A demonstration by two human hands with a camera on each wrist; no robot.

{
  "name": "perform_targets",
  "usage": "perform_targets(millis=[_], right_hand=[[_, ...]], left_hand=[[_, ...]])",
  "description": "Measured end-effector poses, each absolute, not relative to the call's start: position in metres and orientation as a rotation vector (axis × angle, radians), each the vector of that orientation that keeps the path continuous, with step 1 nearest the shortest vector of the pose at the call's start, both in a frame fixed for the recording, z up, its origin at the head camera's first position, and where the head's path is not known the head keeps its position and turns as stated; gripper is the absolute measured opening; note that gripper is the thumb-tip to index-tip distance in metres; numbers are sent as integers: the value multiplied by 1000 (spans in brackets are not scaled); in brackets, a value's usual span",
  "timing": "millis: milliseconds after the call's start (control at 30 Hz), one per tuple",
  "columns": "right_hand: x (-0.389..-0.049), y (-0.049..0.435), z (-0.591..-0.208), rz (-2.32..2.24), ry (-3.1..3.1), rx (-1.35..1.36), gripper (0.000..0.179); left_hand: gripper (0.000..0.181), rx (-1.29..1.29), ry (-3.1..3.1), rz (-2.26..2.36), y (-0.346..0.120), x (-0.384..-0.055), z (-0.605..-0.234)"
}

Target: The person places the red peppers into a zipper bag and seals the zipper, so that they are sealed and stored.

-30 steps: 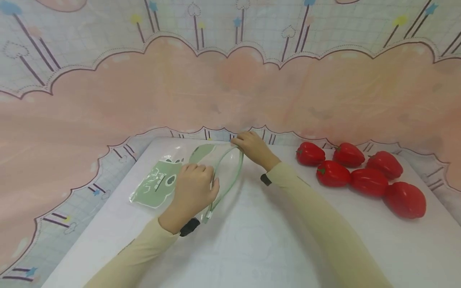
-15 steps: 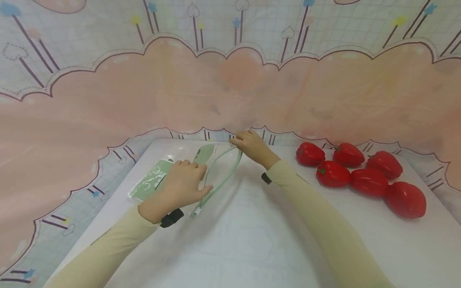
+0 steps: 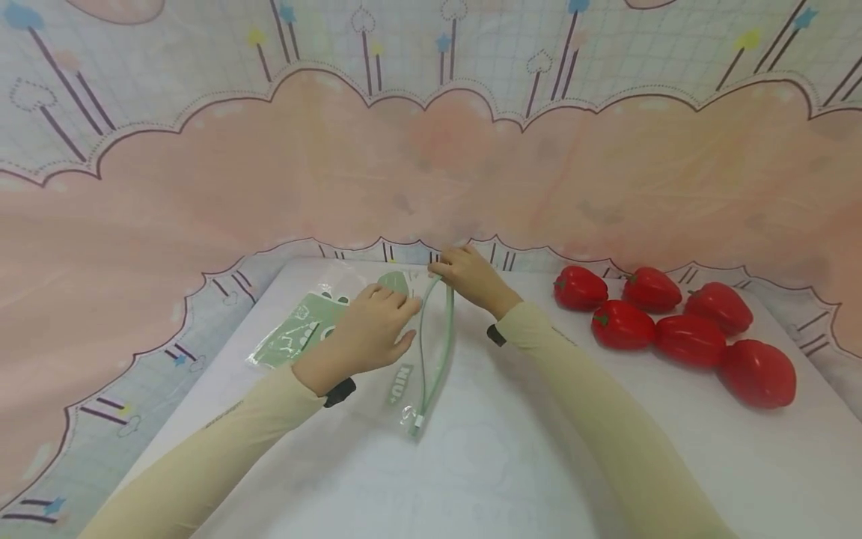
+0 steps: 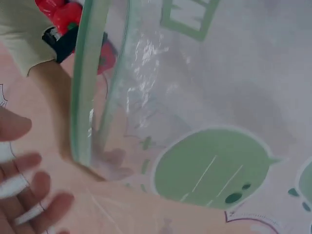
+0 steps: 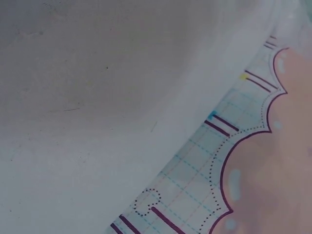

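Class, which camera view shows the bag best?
The head view: it takes in most of the bag, though the left hand hides part. The left wrist view is closer but cropped, showing a green edge and oval print. The right wrist view: a sliver at most.

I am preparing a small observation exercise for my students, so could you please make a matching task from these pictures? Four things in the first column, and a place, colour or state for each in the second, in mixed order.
Column 1
1. left hand
2. right hand
3. bag
4. peppers

Column 2
A. red, grouped on the right side of the table
B. holding the far end of a green edge
C. see-through, with green prints
D. fingers loose, gripping nothing

Right pairs: 1-D, 2-B, 3-C, 4-A
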State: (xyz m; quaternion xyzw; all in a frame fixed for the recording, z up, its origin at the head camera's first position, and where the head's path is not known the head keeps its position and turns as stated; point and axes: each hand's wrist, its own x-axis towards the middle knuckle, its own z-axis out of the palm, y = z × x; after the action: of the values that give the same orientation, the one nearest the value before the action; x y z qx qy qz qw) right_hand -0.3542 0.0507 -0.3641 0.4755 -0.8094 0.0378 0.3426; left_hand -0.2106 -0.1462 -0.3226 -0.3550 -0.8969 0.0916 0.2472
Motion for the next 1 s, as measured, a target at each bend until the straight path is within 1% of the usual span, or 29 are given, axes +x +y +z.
perform_targets(millis=[100, 167, 267, 333, 433, 567, 800, 933, 1000], right_hand=[[-354, 49, -364, 104, -2098, 1232, 18], [-354, 49, -364, 114, -2095, 1238, 17], [-354, 49, -364, 118, -2093, 1239, 16], [-353, 49, -364, 117, -2099, 1230, 16], [-352, 51, -364, 105, -2116, 1201, 16], [-350, 51, -364, 101, -2135, 1179, 17], [-348, 48, -359, 170, -2136, 1178, 17], [-348, 49, -356, 198, -2146, 1174, 17], [-347, 50, -356, 203, -2140, 1176, 16]], left_hand=[[24, -1167, -2425, 265, -146, -216, -329], [22, -1255, -2447, 287, -148, -216, -332], [17, -1292, -2473, 312, -151, -213, -336], [17, -1282, -2458, 312, -152, -210, -338], [21, -1230, -2380, 288, -152, -205, -340], [26, -1094, -2252, 240, -152, -202, -344], [16, -861, -2192, 78, -149, -202, -340], [17, -792, -2249, -27, -146, -201, -333], [21, -754, -2272, -71, -145, -202, -330]])
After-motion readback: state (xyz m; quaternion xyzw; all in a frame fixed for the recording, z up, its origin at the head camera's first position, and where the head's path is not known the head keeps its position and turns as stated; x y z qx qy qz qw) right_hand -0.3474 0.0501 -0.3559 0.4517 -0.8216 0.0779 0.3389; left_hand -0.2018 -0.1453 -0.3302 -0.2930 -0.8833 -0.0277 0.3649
